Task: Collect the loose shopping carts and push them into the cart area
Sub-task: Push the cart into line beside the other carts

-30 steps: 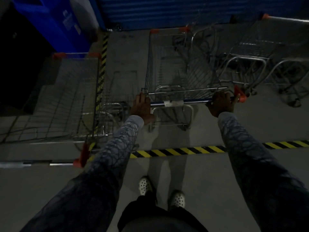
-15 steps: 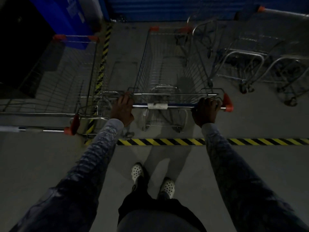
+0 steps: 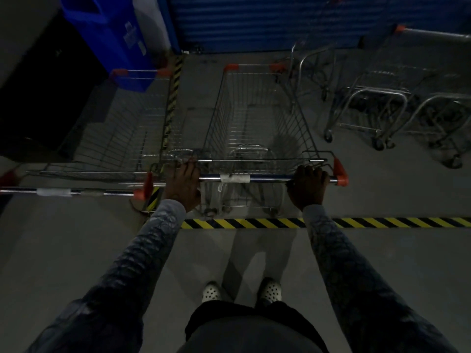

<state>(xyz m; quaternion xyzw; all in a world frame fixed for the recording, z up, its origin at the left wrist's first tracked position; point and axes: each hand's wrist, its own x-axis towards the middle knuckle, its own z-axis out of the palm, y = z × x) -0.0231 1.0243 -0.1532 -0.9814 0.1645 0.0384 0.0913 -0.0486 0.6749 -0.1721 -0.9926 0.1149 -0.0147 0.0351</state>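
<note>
A wire shopping cart (image 3: 257, 115) with orange corner caps stands straight ahead of me. Its blue handle bar (image 3: 270, 178) carries a white label in the middle. My left hand (image 3: 184, 186) grips the bar's left end, fingers curled over it. My right hand (image 3: 308, 186) grips the right end beside the orange end cap. A second wire cart (image 3: 119, 128) stands alongside on the left, its handle (image 3: 76, 192) level with mine.
Yellow-black floor tape (image 3: 254, 223) runs across just behind the cart's rear wheels, and another strip (image 3: 172, 98) runs forward between the two carts. Other carts (image 3: 369, 108) cluster at the right. A blue shutter wall (image 3: 267, 21) closes the far end, with a blue bin (image 3: 109, 34) at far left.
The cart has rolled forward past the tape line and straightened to face the shutter. The left cart now sits level beside it. Both hands kept their grip.
</note>
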